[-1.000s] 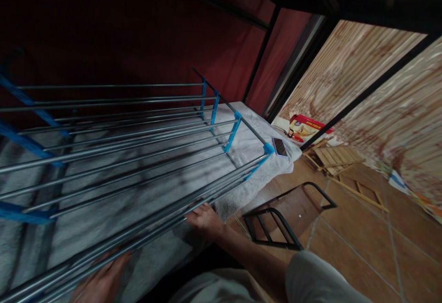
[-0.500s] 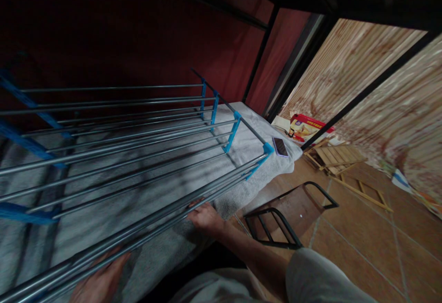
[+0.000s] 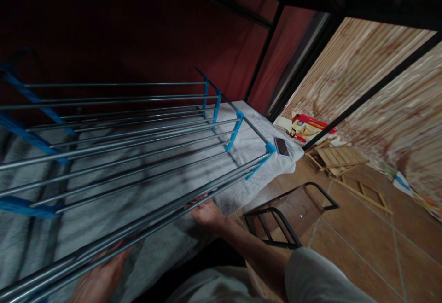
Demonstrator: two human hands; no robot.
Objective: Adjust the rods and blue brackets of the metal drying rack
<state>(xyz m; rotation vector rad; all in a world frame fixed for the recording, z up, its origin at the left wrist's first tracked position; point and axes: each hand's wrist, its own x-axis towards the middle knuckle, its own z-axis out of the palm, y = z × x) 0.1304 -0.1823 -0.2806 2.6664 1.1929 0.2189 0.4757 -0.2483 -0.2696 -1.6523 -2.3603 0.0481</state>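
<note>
A rack of several long metal rods with blue plastic joints (image 3: 236, 131) lies on its side across a grey blanket (image 3: 113, 206) on a bed. My right hand (image 3: 206, 211) grips the nearest rods (image 3: 162, 213) from below, fingers curled round them. My left hand (image 3: 100, 277) is at the bottom left, under the same rods and partly hidden by them; it appears to hold them too. A phone (image 3: 282, 146) lies on the blanket's far corner beyond the rack.
A dark metal chair (image 3: 286, 211) stands on the tiled floor right of the bed. Further back lie a red box (image 3: 309, 128) and wooden slat pieces (image 3: 336, 158). A black bunk frame post (image 3: 373, 89) slants overhead; a dark red wall is behind.
The view has shifted slightly; both hands stay on the near rods in almost the same place, and the rack has barely moved.
</note>
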